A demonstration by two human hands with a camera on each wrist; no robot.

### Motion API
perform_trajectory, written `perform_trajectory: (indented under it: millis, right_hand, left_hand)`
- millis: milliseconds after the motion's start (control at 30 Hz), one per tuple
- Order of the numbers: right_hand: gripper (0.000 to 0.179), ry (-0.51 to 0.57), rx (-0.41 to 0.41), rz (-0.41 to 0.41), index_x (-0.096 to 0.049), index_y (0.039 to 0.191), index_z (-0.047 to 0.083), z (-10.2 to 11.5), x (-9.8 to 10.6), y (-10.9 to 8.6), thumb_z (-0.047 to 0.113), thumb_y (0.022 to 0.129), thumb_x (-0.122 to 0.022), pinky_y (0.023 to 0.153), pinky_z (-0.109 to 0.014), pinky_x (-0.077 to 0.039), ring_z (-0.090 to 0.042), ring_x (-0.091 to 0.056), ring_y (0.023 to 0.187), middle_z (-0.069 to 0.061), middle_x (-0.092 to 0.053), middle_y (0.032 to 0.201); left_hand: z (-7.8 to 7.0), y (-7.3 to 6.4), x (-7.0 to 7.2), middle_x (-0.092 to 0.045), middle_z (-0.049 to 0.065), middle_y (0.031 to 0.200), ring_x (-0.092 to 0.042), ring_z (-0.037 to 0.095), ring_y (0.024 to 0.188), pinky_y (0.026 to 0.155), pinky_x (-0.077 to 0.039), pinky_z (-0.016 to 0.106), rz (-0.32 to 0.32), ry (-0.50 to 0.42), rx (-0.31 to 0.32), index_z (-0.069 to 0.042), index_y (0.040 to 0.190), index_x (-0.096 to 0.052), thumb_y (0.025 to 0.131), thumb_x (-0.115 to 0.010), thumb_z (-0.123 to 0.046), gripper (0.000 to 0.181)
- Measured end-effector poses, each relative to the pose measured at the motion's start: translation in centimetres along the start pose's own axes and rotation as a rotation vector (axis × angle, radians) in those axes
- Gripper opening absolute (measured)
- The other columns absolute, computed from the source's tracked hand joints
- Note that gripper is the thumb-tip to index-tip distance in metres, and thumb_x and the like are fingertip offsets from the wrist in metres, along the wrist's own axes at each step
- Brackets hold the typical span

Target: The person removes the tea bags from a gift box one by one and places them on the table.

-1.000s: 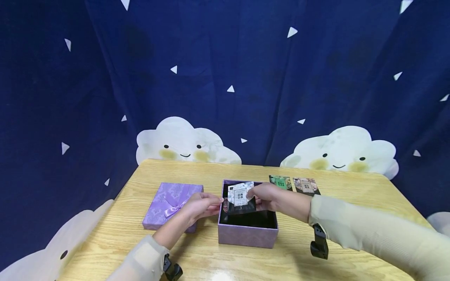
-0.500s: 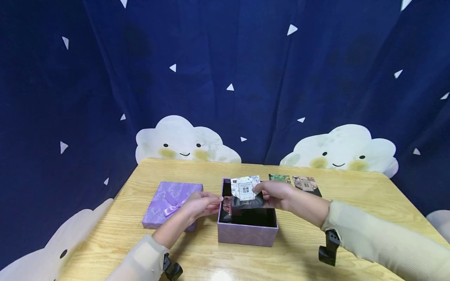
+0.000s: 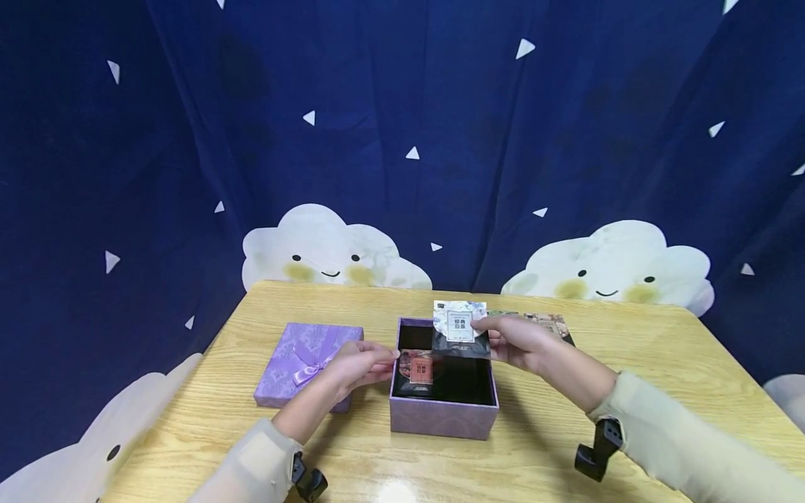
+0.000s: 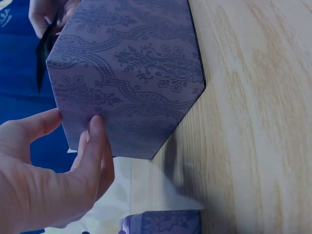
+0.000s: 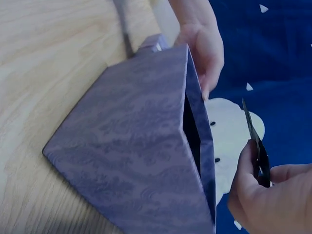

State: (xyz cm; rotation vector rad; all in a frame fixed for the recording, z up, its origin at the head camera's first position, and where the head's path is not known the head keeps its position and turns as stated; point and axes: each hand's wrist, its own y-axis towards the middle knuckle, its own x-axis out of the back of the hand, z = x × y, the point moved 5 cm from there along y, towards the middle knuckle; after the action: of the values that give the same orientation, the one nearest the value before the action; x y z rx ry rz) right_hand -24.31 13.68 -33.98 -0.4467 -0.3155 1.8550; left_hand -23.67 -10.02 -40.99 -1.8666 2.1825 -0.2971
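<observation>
Though partly behind thumb (image 3: 488,323), white-topped packet (image 3: 460,331)

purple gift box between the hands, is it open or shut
Open: the purple gift box has its bow-topped lid lying beside it on the table, and its dark interior shows, with a red-labelled sachet inside.

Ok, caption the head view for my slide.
Right hand holds a white-tea sachet over an open purple gift box; left hand grips its side.
</observation>
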Motion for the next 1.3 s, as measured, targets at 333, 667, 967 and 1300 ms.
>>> perform_trajectory:
  millis: [333, 667, 967, 1300]
  right_hand:
    - [0.019, -0.023, 0.124, -0.029, -0.047, 0.112, -0.002, -0.2, 2.9, 0.0, 0.011, 0.097, -0.050, 0.069, -0.014, -0.059, 0.000, -0.065, 0.073, 0.008, -0.067, 0.078]
    - [0.006, 0.035, 0.131, -0.074, -0.053, 0.098, 0.007, -1.3, 6.2, 0.2, 0.011, 0.098, -0.048, 0.068, -0.014, -0.061, 0.000, -0.066, 0.070, 0.008, -0.067, 0.077]
    - [0.009, 0.101, 0.066, -0.079, -0.055, 0.092, 0.015, -3.0, 8.8, 0.6, 0.014, 0.099, -0.049, 0.067, -0.018, -0.061, -0.004, -0.065, 0.070, 0.006, -0.065, 0.079]
    - [0.022, 0.136, -0.020, -0.092, -0.058, 0.081, 0.013, -5.9, 10.3, 1.2, 0.014, 0.099, -0.044, 0.060, -0.014, -0.056, -0.004, -0.063, 0.065, 0.004, -0.067, 0.071]
  left_hand:
    - [0.1, 0.0, 0.1, -0.068, 0.009, 0.088, -0.065, 0.009, 0.073, 0.080, -0.063, 0.024, 0.004, 0.009, 0.002, 0.009, 0.102, -0.057, 0.087, -0.065, -0.005, 0.022]
    - [0.2, 0.0, 0.2, -0.069, 0.009, 0.089, -0.067, 0.010, 0.075, 0.084, -0.062, 0.027, 0.014, -0.002, 0.011, 0.008, 0.101, -0.058, 0.088, -0.065, -0.005, 0.020]
    - [0.1, 0.3, 0.2, -0.070, 0.012, 0.093, -0.067, 0.010, 0.076, 0.092, -0.060, 0.033, 0.011, 0.010, 0.011, 0.011, 0.106, -0.058, 0.088, -0.064, -0.005, 0.025]
    - [0.2, 0.5, 0.2, -0.069, 0.006, 0.086, -0.066, 0.009, 0.074, 0.085, -0.062, 0.027, 0.020, 0.003, 0.010, 0.008, 0.100, -0.060, 0.088, -0.064, -0.004, 0.018]
